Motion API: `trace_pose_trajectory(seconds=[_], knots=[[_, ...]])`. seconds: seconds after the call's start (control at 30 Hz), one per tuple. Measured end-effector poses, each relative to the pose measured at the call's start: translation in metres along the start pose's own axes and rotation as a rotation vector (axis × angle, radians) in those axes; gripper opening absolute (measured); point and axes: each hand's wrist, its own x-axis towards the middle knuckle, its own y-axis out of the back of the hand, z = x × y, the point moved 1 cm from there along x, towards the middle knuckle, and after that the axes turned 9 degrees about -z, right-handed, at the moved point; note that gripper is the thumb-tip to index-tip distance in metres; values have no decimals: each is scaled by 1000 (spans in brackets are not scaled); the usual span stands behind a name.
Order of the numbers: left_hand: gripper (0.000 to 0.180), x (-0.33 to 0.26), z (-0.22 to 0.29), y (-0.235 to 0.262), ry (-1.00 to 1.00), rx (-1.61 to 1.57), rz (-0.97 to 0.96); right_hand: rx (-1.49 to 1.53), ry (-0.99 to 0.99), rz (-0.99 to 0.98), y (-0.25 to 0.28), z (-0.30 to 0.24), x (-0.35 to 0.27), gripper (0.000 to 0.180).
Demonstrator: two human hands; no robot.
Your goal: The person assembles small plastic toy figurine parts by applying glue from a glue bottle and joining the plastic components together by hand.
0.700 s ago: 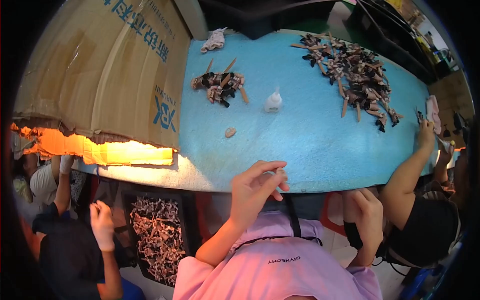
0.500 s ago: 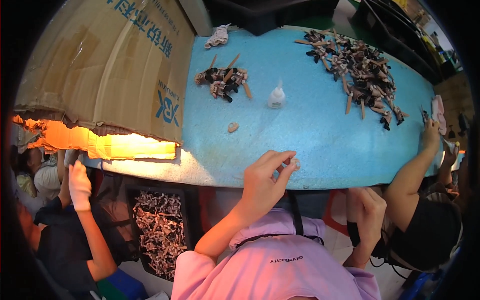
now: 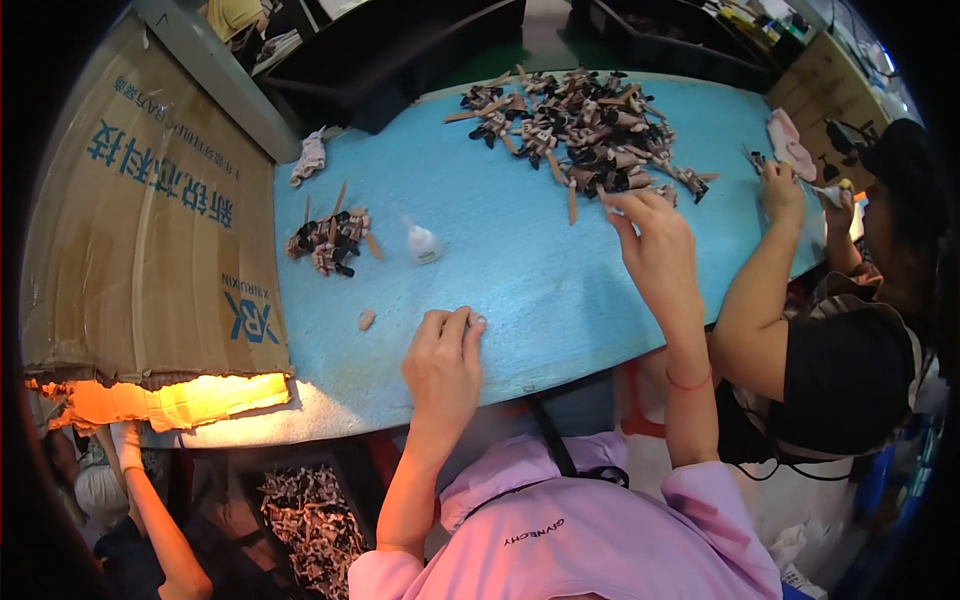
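Note:
My left hand (image 3: pixel 443 365) rests low over the blue tabletop near its front edge. Thumb and fingers pinch a small pale piece (image 3: pixel 477 320), too small to name. My right hand (image 3: pixel 658 250) reaches to the near edge of a pile of small figurines (image 3: pixel 610 125) with flat wooden sticks. Its fingertips are drawn together among the sticks, and what they grip is unclear. A white squeeze bottle (image 3: pixel 423 245) with a thin tip stands beyond my left hand. A small beige piece (image 3: pixel 367 319) lies left of that hand.
A smaller figurine cluster (image 3: pixel 330 240) and a crumpled white cloth (image 3: pixel 309 158) lie on the left. A large cardboard box (image 3: pixel 150 240) borders that side. Below the table sits a bin of small parts (image 3: pixel 315 525). At right, a co-worker's arm (image 3: pixel 765 290) reaches onto the table.
My right hand has risen from beside my lap to the figurine pile. My left hand still pinches the pale piece, now turned back upward. The view has shifted to the right.

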Motion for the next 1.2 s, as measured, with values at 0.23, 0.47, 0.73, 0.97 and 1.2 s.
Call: trace_pose_trajectory(seconds=[0.23, 0.47, 0.73, 0.97, 1.2], knots=[[19, -14, -5, 15, 89, -107, 51, -181, -105, -85, -30, 10, 26, 24], [18, -37, 3, 21, 58, -155, 54, -207, -54, -92, -61, 35, 25, 16], [18, -44, 11, 12, -41, -273, 26, -299, -20, -50, -59, 26, 35, 20], [18, -45, 16, 12, -36, -281, -8, 36, 93, 38, -43, 21, 31, 5], [30, -31, 34, 8, 255, -1257, -204, 1416, -384, -219, -10, -26, -24, 18]])
